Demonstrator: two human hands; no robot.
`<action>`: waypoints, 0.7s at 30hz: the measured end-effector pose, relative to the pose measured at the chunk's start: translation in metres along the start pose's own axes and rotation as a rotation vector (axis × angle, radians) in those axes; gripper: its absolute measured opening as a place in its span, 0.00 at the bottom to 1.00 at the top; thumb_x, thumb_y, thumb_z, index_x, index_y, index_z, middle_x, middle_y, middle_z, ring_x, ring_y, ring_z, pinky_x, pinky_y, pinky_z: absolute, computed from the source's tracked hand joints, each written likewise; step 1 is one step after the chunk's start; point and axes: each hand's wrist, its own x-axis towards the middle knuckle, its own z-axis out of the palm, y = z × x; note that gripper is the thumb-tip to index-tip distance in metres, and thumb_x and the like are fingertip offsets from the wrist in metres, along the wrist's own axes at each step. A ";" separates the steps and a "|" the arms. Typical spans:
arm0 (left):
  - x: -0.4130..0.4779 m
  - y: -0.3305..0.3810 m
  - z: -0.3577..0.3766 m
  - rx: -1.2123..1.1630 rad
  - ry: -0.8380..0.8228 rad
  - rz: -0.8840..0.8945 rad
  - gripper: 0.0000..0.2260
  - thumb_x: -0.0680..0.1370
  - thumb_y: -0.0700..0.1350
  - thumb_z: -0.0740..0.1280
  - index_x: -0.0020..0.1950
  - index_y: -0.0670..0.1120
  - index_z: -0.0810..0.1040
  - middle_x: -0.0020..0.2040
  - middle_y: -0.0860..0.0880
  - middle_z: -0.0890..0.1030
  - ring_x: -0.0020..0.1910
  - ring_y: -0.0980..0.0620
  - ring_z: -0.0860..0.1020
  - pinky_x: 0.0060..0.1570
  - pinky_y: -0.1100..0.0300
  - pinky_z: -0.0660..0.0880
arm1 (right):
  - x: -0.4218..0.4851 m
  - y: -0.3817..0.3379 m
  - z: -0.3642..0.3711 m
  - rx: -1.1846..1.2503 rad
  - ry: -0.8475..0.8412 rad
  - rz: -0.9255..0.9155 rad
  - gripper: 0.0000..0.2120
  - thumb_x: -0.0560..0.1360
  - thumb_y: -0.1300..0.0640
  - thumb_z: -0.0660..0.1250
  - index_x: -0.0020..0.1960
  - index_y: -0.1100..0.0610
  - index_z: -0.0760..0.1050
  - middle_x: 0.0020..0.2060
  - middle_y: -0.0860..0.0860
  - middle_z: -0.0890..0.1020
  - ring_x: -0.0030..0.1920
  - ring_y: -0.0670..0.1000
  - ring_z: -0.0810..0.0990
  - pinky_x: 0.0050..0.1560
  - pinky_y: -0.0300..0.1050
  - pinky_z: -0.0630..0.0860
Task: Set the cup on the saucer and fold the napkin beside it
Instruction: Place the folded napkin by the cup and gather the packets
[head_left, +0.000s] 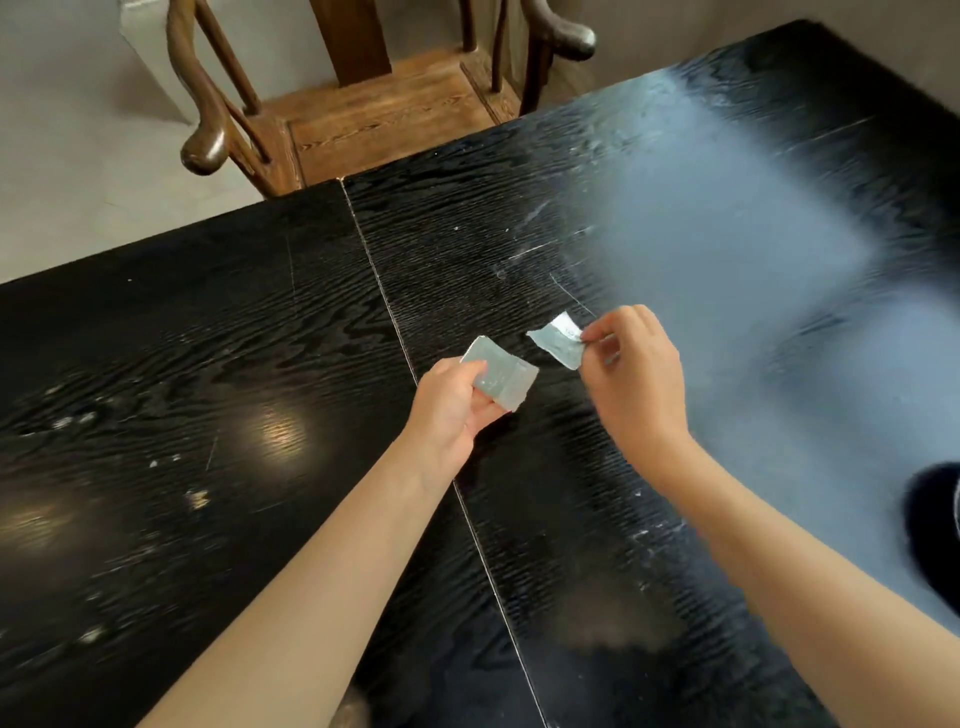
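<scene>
Both hands up over the table (208, 364), left hand (452, 410) pinching a packet (501, 371), right hand (636, 374) pinching a torn strip (556, 340) just beside it. Chair (374, 98) behind the table.

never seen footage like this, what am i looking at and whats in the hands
There is one picture, taken by a wide-angle camera worn on a person's head, looking down at their own bare arms. No machine is involved. The left hand pinches a small pale, see-through packet. The right hand holds a torn-off strip of what looks like the same wrapper, apart from it. Both are held above a dark wooden table. A wooden chair stands at the table's far side. No cup or saucer is in view.
</scene>
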 end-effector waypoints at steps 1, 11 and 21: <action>-0.006 -0.003 0.007 -0.023 -0.019 -0.014 0.11 0.79 0.36 0.58 0.62 0.37 0.69 0.56 0.36 0.78 0.55 0.39 0.79 0.57 0.43 0.75 | -0.012 -0.005 -0.003 -0.013 0.023 0.015 0.04 0.70 0.65 0.64 0.43 0.58 0.74 0.41 0.47 0.72 0.39 0.51 0.73 0.38 0.41 0.68; -0.049 -0.053 0.056 0.036 -0.185 -0.016 0.14 0.79 0.43 0.62 0.64 0.40 0.69 0.51 0.41 0.81 0.42 0.49 0.84 0.40 0.57 0.81 | -0.074 0.008 -0.029 -0.100 0.003 -0.024 0.02 0.70 0.64 0.66 0.42 0.60 0.75 0.40 0.53 0.74 0.42 0.54 0.73 0.38 0.47 0.73; -0.097 -0.109 0.120 0.144 -0.492 0.054 0.15 0.81 0.39 0.55 0.66 0.40 0.70 0.58 0.44 0.78 0.56 0.51 0.76 0.62 0.56 0.69 | -0.110 0.060 -0.120 0.686 0.089 0.596 0.04 0.76 0.58 0.65 0.44 0.54 0.78 0.37 0.48 0.82 0.37 0.46 0.80 0.38 0.40 0.77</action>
